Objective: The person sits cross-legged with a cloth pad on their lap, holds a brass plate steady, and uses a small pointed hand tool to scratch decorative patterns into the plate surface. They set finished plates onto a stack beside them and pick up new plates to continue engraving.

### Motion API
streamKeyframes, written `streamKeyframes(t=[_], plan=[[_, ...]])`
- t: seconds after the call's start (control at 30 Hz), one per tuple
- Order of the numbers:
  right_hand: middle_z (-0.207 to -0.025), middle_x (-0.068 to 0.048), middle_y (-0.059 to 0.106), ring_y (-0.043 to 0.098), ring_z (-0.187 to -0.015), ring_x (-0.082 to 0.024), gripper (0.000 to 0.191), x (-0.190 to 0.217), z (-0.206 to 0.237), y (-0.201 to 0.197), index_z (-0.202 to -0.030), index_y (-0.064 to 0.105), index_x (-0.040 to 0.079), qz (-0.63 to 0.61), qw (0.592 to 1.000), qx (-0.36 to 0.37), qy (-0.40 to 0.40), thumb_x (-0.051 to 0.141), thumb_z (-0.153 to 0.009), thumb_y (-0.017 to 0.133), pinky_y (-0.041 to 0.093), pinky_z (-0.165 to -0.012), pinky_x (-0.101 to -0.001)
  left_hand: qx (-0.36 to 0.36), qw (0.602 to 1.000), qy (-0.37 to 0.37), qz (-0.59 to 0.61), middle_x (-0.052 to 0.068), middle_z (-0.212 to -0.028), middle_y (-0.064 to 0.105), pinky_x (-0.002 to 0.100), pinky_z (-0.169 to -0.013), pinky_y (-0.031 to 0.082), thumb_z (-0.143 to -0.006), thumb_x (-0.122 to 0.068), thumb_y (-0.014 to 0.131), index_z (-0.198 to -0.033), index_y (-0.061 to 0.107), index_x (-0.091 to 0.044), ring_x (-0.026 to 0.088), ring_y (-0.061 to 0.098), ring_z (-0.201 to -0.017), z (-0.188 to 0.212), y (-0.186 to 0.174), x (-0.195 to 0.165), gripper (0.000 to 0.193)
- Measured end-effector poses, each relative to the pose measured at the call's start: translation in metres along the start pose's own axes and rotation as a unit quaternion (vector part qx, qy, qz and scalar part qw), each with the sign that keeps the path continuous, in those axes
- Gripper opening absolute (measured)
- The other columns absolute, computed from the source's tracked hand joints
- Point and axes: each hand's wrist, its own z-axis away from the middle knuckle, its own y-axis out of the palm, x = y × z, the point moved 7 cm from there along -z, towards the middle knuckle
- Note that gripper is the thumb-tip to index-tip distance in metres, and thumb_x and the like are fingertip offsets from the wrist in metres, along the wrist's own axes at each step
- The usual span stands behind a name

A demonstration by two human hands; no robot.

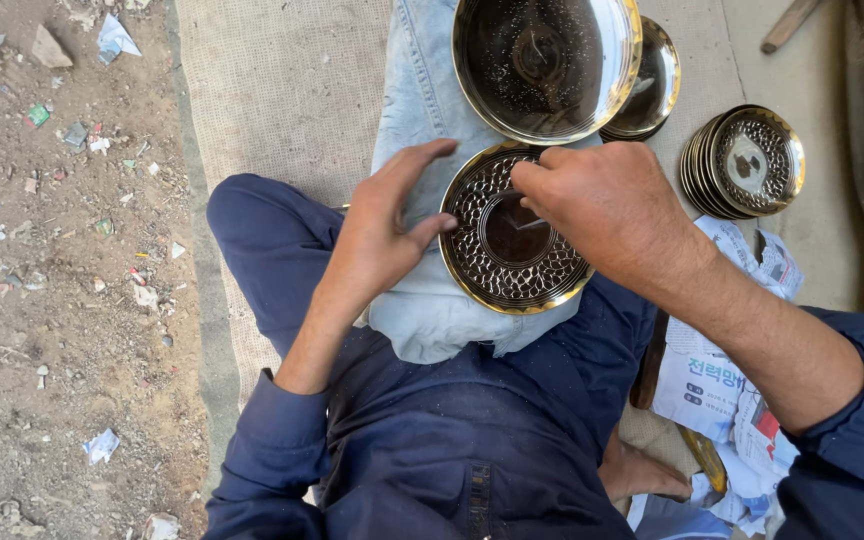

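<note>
Top rim of big bowl [547,65] cut off by upper edge. Smaller bowl [652,90] half hidden behind it. Tool tip under right hand [602,205] too small to tell.

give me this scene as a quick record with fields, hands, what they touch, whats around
setting: person seated on a woven mat beside littered dirt ground
left hand: open, fingertips on the rim of the patterned brass plate
right hand: over that plate, pinching a thin tool whose tip meets the plate's centre
support: plate lies on pale denim cloth over the lap
nearby: large plain brass dish above; stack of patterned plates at right; newspaper by the right arm
</note>
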Motion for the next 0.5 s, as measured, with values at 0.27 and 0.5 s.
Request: streamKeyframes(t=[0.27, 0.5], plan=[[-0.075, -0.005, 0.063, 0.07, -0.072, -0.027, 0.01, 0.015, -0.007, -0.005, -0.086, 0.062, 0.01, 0.009, 0.995, -0.02, -0.096, 0.012, -0.08, 0.071, 0.054, -0.055, -0.0388, -0.002, 0.995, 0.1, -0.023, 0.019, -0.141, 0.06, 0.044, -0.118, 0.043, -0.075, -0.005, 0.087, -0.138, 0.056, -0.003, 0.04, 0.054, -0.139, 0.004, 0.009, -0.014, 0.071], [-0.07, -0.002, 0.058, 0.065, -0.064, -0.02, 0.016, 0.021, 0.018, -0.006, -0.078, 0.058, 0.009, 0.012, 0.983, -0.062, -0.175, 0.016, -0.073, 0.072, 0.05, -0.054, -0.0351, 0.131, 0.986, -0.002, 0.1, 0.016, -0.088, 0.075, 0.04, -0.075, 0.058, -0.07, -0.023, 0.089, -0.098, 0.07, -0.006, 0.035, 0.074, -0.085, -0.027, 0.101, -0.002, 0.038]])
